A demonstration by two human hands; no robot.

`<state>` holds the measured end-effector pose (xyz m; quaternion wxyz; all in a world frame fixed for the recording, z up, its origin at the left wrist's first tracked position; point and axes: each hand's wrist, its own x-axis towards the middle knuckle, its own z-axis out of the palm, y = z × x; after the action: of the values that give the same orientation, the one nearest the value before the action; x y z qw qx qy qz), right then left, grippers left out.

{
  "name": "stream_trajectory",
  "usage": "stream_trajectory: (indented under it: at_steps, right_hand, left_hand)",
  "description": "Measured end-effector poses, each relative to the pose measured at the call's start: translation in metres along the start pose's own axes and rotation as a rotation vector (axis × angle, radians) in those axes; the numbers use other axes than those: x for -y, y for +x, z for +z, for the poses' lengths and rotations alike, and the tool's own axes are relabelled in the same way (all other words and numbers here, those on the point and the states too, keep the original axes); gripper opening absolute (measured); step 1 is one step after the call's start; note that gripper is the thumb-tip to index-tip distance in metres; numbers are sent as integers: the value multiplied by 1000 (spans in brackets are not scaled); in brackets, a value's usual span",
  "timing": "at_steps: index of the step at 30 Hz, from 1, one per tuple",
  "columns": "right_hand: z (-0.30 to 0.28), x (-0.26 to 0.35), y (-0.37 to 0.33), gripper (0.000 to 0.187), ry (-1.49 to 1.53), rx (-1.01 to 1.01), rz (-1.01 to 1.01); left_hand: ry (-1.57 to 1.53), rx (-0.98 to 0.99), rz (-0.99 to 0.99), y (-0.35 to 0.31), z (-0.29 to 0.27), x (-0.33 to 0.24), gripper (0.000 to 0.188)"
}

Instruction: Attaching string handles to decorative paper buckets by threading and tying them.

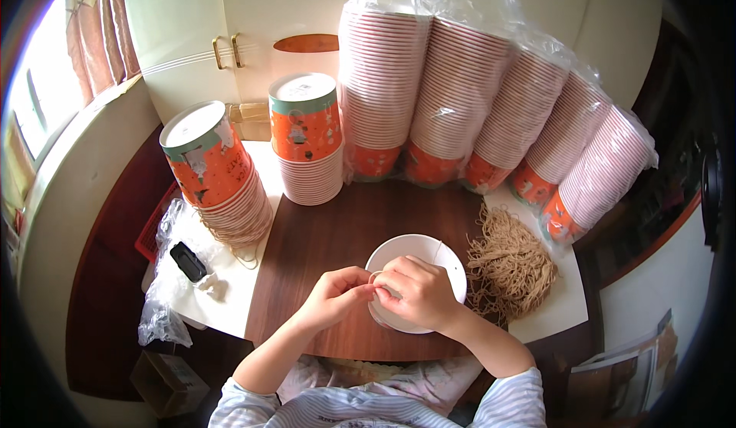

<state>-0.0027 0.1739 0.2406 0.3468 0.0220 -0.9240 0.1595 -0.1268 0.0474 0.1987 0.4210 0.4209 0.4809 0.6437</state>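
A round white tub [452,263] sits on the brown board in front of me, with a thin strand at its far rim. Over its near left side my left hand [337,296] and my right hand [418,294] meet, fingertips pinched together. Between them shows a small loop of beige cord [375,276]; both hands appear closed on it. How the cord runs at the rim is hidden by my fingers. To the right of my right hand lies a big tangled heap of beige cords [512,267].
Upside-down orange-and-green paper buckets stand in a left stack [207,160], draped with cords, and a second stack [307,137]. Several tall bucket stacks in clear plastic [460,83] line the back right. A black box-like object [188,261] and crumpled plastic [162,313] lie left.
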Motion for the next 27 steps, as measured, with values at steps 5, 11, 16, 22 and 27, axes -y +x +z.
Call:
stream_trajectory:
  at_steps: [5,11,16,22,27]
  right_hand:
    - [-1,-3,-1,14,2,6,3]
    - [-2,-3,-1,14,-12,13,3]
    - [-2,-6,2,12,18,22,22]
    - [-2,-5,3,11,16,36,44]
    - [-2,-8,1,11,18,36,61]
  left_hand:
    - [29,4,-41,0,-2,1,17]
    - [-56,6,-34,0,-2,6,14]
    - [211,-85,-6,-1,3,3,14]
    - [623,-244,132,-1,10,-3,10]
    - [503,-269,146,-1,6,11,11]
